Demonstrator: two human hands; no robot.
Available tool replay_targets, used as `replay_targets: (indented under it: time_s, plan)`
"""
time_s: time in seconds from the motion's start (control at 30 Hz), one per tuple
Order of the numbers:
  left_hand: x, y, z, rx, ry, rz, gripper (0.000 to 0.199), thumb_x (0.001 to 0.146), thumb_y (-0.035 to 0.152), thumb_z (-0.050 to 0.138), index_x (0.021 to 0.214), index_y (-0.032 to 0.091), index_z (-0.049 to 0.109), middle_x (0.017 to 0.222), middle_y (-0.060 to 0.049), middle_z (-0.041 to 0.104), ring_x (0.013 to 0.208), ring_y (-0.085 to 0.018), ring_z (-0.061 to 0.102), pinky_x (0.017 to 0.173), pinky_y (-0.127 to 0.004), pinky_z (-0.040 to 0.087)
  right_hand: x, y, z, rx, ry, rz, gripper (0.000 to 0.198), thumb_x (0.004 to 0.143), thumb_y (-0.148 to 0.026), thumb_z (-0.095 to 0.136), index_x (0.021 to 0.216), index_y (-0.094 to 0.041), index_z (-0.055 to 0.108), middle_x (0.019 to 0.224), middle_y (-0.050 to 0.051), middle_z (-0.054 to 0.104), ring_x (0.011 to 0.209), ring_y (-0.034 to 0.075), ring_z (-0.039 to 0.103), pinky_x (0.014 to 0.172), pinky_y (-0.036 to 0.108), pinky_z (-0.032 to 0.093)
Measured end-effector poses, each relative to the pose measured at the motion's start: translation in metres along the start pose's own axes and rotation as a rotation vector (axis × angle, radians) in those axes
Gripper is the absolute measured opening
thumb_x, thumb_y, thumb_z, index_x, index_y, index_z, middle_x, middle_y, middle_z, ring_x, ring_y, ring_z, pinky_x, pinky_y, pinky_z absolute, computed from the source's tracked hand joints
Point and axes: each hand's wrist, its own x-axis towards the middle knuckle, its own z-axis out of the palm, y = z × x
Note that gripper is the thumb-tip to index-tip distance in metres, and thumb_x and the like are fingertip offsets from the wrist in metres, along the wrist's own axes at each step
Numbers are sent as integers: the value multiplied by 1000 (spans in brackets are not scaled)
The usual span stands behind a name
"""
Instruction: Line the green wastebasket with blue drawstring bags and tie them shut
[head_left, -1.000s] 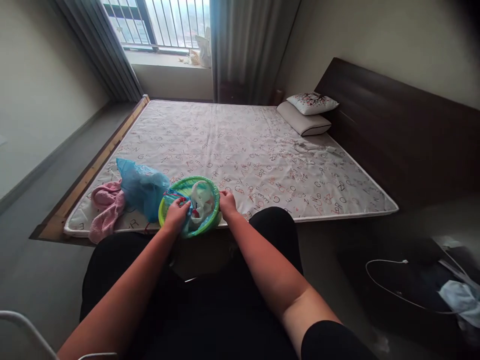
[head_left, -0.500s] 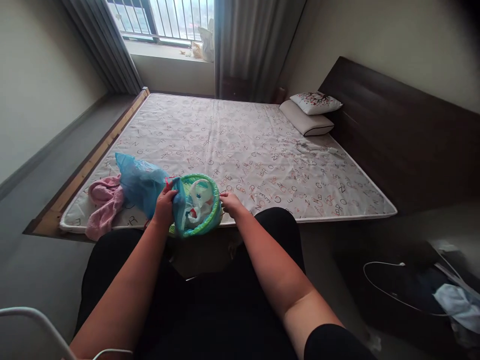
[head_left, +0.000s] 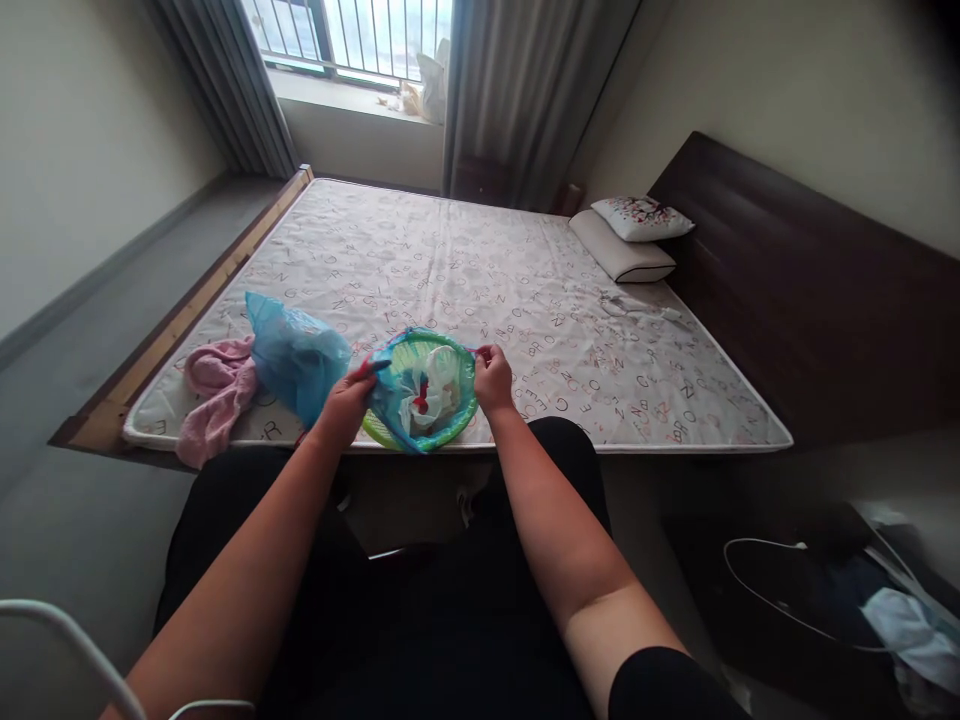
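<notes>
A green mesh-sided basket (head_left: 463,420) stands at the mattress's near edge, lined with a thin blue plastic bag (head_left: 386,395). Inside lie crumpled white plastic (head_left: 442,372) and a small red item whose kind I cannot tell. My left hand (head_left: 346,402) is closed on the bag's edge at the basket's left side, where a bit of red shows by the fingers. On the right, my right hand (head_left: 493,380) pinches the bag's pinkish drawstring at the rim. Left of the basket sits a filled blue plastic bag (head_left: 300,355), apart from my fingers.
A pink cloth (head_left: 217,385) hangs partly over the mattress (head_left: 525,290) edge. Two pillows (head_left: 626,245) lie by the dark headboard (head_left: 795,270). White cables (head_left: 757,542) and a crumpled white cloth (head_left: 904,620) are at lower right.
My right hand has moved right and up, spreading the liner bag wider over the basket. My left hand has shifted slightly right. The basket's opening shows more fully.
</notes>
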Motion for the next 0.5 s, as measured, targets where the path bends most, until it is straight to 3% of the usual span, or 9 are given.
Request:
replay_targets:
  time_s: [0.07, 0.13, 0.3, 0.4, 0.5]
  plan:
    - [-6, -8, 11, 15, -163, -58, 43, 72, 36, 80, 108, 14, 83, 94, -9, 79, 87, -23, 71, 81, -33, 59, -2, -5, 0, -190, 16, -183, 16, 101, -25, 48, 103, -20, 63, 104, 10, 70, 99, 23, 62, 97, 36, 47]
    - [-14, -14, 22, 53, -257, -54, 45, 72, 41, 81, 108, 14, 84, 97, -9, 81, 91, -24, 71, 87, -35, 58, -6, -10, 3, -312, -11, -300, 20, 103, -24, 46, 104, -20, 65, 106, 12, 70, 105, 25, 60, 103, 39, 45]
    - [-29, -19, 39, 132, -290, 73, 36, 81, 42, 76, 107, 19, 84, 112, -10, 81, 113, -29, 70, 107, -41, 53, -16, -26, 16, -367, -166, -408, 25, 107, -27, 46, 111, -21, 70, 109, 10, 70, 101, 23, 63, 93, 32, 48]
    - [-23, -15, 37, 71, -222, 89, 38, 83, 41, 75, 113, 18, 83, 106, -10, 80, 106, -27, 71, 100, -39, 56, -9, -32, 11, -289, -52, -445, 33, 109, -37, 43, 109, -20, 71, 105, 10, 70, 97, 22, 64, 90, 33, 49]
    - [-13, -6, 28, -59, -28, 52, 48, 84, 40, 73, 126, 17, 78, 97, -7, 77, 88, -22, 70, 83, -33, 58, 8, -35, -3, -232, 138, -444, 37, 107, -41, 42, 100, -18, 71, 101, 11, 70, 99, 23, 64, 95, 37, 50]
